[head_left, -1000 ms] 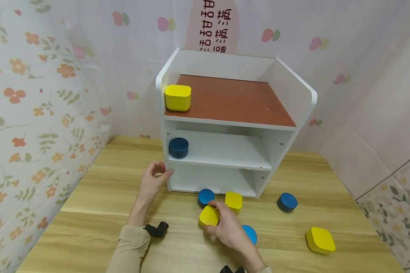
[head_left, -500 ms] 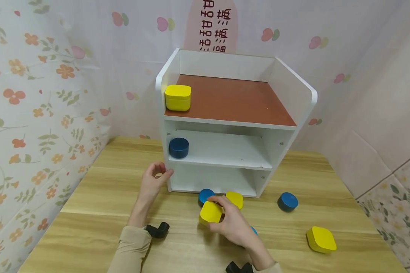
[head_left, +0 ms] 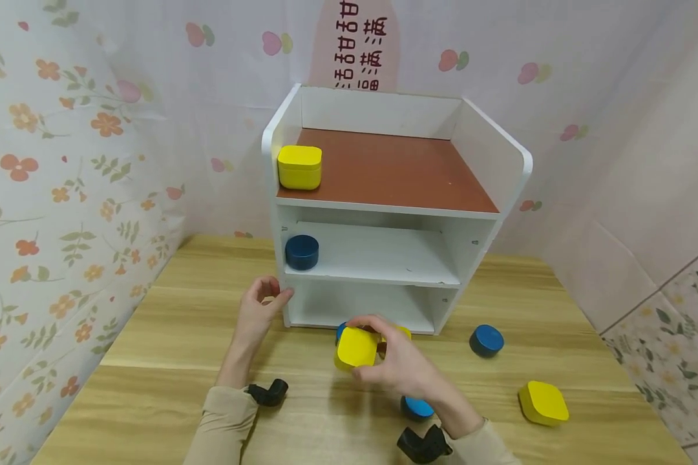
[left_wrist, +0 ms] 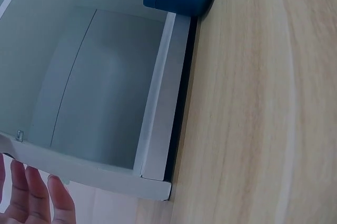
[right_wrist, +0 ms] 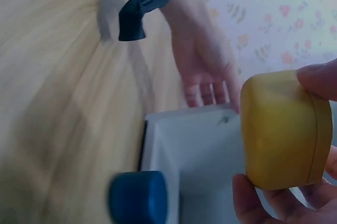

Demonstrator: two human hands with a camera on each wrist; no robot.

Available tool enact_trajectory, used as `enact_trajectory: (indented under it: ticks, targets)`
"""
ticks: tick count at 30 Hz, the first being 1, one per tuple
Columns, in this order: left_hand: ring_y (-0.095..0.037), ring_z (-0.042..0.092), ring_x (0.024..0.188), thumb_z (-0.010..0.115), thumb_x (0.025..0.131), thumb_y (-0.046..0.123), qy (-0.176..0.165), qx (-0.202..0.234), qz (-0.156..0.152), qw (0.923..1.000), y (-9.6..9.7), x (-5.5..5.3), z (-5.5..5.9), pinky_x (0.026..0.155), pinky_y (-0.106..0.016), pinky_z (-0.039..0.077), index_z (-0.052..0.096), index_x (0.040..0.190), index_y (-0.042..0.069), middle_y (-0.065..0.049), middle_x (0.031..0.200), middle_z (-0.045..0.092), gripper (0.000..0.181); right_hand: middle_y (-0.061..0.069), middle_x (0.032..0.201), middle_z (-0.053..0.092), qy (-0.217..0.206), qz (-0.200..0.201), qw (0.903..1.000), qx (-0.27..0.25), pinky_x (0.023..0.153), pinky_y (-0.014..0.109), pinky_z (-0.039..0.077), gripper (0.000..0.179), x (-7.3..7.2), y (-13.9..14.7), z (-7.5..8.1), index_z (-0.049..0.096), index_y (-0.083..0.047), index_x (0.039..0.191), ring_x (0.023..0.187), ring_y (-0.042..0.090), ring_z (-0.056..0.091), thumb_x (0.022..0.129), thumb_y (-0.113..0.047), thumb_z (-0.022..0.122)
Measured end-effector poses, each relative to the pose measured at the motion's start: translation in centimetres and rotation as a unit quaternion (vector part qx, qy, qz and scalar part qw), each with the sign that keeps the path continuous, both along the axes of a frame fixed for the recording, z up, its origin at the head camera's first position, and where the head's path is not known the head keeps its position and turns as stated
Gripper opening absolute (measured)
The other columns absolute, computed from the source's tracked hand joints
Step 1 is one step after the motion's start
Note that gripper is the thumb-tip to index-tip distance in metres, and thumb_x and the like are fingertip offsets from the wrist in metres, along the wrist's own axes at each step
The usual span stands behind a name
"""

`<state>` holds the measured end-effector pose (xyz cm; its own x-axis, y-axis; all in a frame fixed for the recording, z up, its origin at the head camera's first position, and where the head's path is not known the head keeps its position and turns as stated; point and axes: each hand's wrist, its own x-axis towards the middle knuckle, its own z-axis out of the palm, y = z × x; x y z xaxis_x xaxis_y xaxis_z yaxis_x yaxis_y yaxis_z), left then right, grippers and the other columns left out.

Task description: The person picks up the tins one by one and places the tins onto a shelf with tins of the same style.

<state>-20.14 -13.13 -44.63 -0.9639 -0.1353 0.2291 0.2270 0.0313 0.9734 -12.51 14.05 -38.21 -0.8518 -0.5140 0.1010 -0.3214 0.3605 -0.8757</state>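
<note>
My right hand (head_left: 406,365) pinches a small yellow box (head_left: 355,349) with rounded corners between thumb and fingers, raised over the table before the shelf. In the right wrist view a lid seam runs round this yellow box (right_wrist: 279,129). My left hand (head_left: 258,313) rests against the shelf unit's left side at its lower front edge, fingers relaxed; several of its fingers (left_wrist: 38,195) show beside the panel in the left wrist view. Behind the held box, a blue round tin (head_left: 340,332) and another yellow box (head_left: 404,331) are partly hidden.
The white shelf unit (head_left: 372,282) bears a yellow box (head_left: 300,168) on its brown top and a dark blue tin (head_left: 302,252) on the middle shelf, both at the left. On the wooden table lie blue tins (head_left: 486,341) (head_left: 417,407) and a yellow box (head_left: 543,403) to the right.
My right hand has lifted the yellow box off the table and brought it slightly toward the shelf. The blue tin below my right wrist shows differently as the arm shifts. My left hand stays put.
</note>
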Motion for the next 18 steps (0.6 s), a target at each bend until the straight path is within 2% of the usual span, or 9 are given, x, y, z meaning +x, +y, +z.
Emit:
enact_trajectory:
  ticks: [5, 12, 14, 18]
  targets:
    - [-0.018, 0.051, 0.094, 0.074, 0.088, 0.011, -0.002, -0.001, -0.002, 1.0, 0.1, -0.1, -0.1, 0.08, -0.028, 0.042, 0.053, 0.102, -0.001, -0.006, 0.097, 0.052, 0.029, 0.002, 0.125, 0.052, 0.006, 0.029, 0.9994, 0.018, 0.089, 0.038, 0.048, 0.062, -0.5, 0.2, 2.2, 0.052, -0.011, 0.131, 0.103, 0.024, 0.052, 0.075, -0.009, 0.078]
    - [-0.018, 0.05, 0.094, 0.072, 0.089, 0.007, -0.005, 0.007, 0.005, 0.9999, -0.1, -0.1, 0.2, 0.081, -0.028, 0.04, 0.053, 0.103, -0.003, -0.008, 0.097, 0.052, 0.027, -0.006, 0.125, 0.053, 0.059, 0.076, 0.993, 0.068, 0.086, 0.037, 0.049, 0.061, -1.6, 0.1, 5.7, 0.052, -0.014, 0.131, 0.107, 0.019, 0.051, 0.076, -0.011, 0.079]
    - [-0.017, 0.05, 0.095, 0.072, 0.089, 0.007, -0.012, 0.011, 0.001, 0.9999, -0.2, -0.1, 0.4, 0.082, -0.028, 0.04, 0.053, 0.105, -0.003, -0.008, 0.097, 0.052, 0.026, -0.006, 0.126, 0.052, 0.063, 0.091, 0.9907, 0.078, 0.087, 0.037, 0.048, 0.061, -1.9, 0.2, 6.7, 0.052, -0.015, 0.131, 0.109, 0.019, 0.05, 0.076, -0.011, 0.079]
    - [-0.018, 0.05, 0.096, 0.07, 0.089, 0.003, -0.029, 0.008, -0.01, 0.9995, 0.2, 0.9, 1.8, 0.083, -0.029, 0.04, 0.052, 0.105, -0.004, -0.008, 0.097, 0.052, 0.025, -0.005, 0.126, 0.052, 0.041, 0.122, 0.989, 0.074, 0.092, 0.041, 0.046, 0.061, -2.4, 0.5, 8.7, 0.052, -0.013, 0.131, 0.111, 0.02, 0.05, 0.076, -0.009, 0.078]
